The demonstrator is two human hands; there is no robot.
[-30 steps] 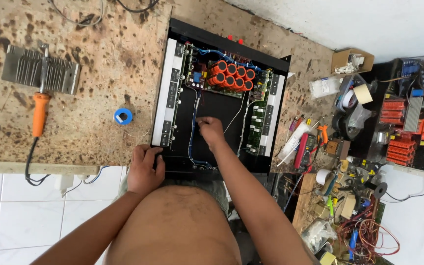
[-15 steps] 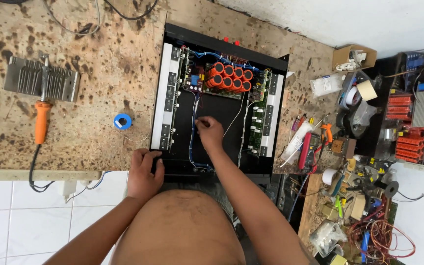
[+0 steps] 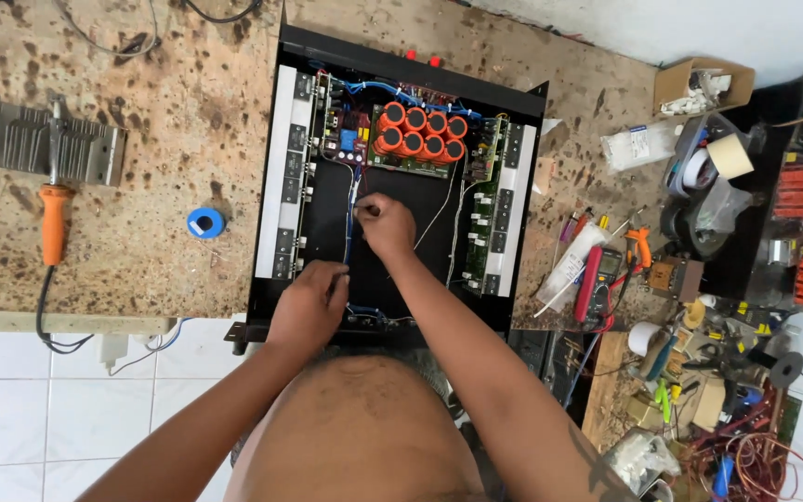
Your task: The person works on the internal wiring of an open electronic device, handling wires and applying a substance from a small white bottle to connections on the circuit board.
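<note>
An open black amplifier chassis (image 3: 401,65) lies on the stained workbench, with orange capacitors (image 3: 420,135) and green circuit boards (image 3: 480,209) inside. My right hand (image 3: 383,223) is in the middle of the chassis, fingers pinched on a blue wire bundle (image 3: 353,200) that runs down the black floor. My left hand (image 3: 309,302) rests at the front edge of the chassis, fingers curled near the lower end of the same wires; whether it grips them I cannot tell.
A soldering iron with an orange handle (image 3: 53,232) lies on a metal heat sink (image 3: 53,149) at the left. A blue tape roll (image 3: 205,222) sits nearby. At the right are a multimeter (image 3: 606,274), masking tape (image 3: 729,156), a cardboard box (image 3: 699,84), and several tools and parts.
My left hand has moved up from the bench edge onto the front of the chassis. My right hand stays on the wires. The view has shifted slightly.
</note>
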